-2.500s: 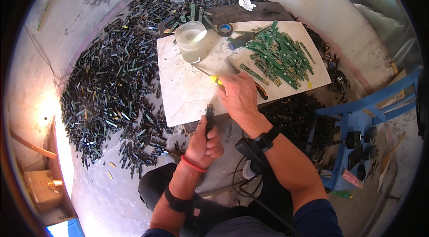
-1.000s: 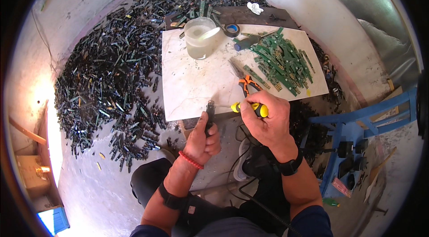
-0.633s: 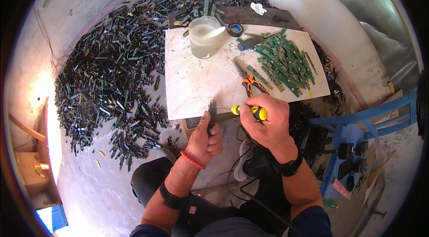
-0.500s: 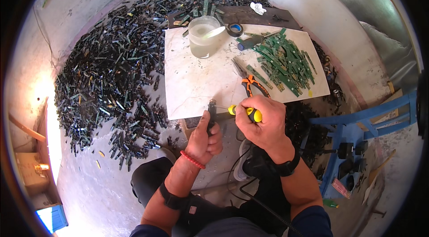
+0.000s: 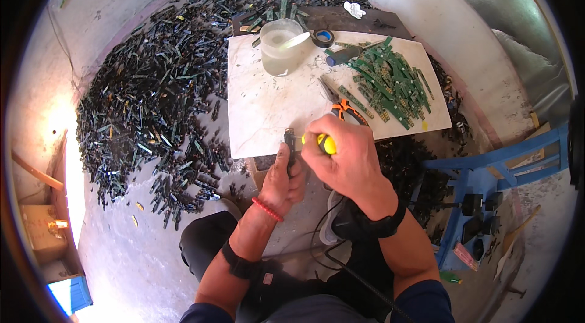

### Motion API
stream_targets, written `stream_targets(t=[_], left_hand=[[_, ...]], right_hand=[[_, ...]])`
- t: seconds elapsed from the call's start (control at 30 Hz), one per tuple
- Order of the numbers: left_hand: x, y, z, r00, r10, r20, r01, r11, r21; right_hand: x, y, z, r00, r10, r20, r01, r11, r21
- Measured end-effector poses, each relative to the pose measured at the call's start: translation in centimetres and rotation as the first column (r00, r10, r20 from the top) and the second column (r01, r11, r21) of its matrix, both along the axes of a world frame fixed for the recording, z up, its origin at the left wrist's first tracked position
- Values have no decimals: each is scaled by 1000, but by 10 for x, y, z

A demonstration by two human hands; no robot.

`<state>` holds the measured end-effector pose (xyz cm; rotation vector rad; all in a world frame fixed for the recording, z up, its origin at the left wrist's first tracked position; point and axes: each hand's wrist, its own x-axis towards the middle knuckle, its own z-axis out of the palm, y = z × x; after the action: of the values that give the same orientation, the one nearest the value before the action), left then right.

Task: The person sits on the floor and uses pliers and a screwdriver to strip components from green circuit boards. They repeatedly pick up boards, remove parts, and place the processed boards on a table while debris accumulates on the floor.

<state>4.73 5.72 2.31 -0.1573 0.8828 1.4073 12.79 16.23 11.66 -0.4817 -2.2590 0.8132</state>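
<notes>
My left hand (image 5: 285, 178) is closed round a small dark electronic strip (image 5: 290, 141), held upright at the board's near edge with its top end sticking out past the thumb. A yellow-and-black screwdriver (image 5: 326, 143) sits in my closed right hand (image 5: 348, 155). Its shaft points left, and the tip meets the strip near its upper end; the exact contact is too small to make out. Just beyond my right hand lie orange-and-black pliers (image 5: 343, 105) with their jaws toward the far left.
On the white board (image 5: 262, 116) stand a cloudy plastic tub (image 5: 281, 62), a roll of tape (image 5: 322, 38) and a heap of green circuit strips (image 5: 396, 82). Dark strips (image 5: 146, 97) cover the floor at left. A blue chair (image 5: 466, 177) stands at right.
My right hand has moved left with the screwdriver, bringing it closer to the dark strip. My left hand keeps its grip with little movement.
</notes>
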Motion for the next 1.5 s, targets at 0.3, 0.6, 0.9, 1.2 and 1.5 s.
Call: stream_targets(t=[0.3, 0.6, 0.9, 1.2, 1.5], left_hand=[[0, -2, -3, 1000, -4, 3, 4, 1000, 25], [0, -1, -6, 1000, -20, 6, 20, 999, 42], [-6, -6, -8, 992, -41, 117, 24, 989, 143], [-3, -3, 4, 995, -14, 98, 9, 999, 54], [0, -2, -3, 999, 7, 34, -9, 998, 58]], right_hand=[[-28, 27, 7, 996, -49, 70, 47, 999, 26], [-40, 59, 9, 978, -30, 206, 69, 980, -186], [-20, 40, -2, 998, 6, -56, -10, 998, -63], [2, 1, -23, 975, 27, -223, 10, 987, 162], [-24, 32, -1, 1000, -10, -6, 10, 1000, -6]])
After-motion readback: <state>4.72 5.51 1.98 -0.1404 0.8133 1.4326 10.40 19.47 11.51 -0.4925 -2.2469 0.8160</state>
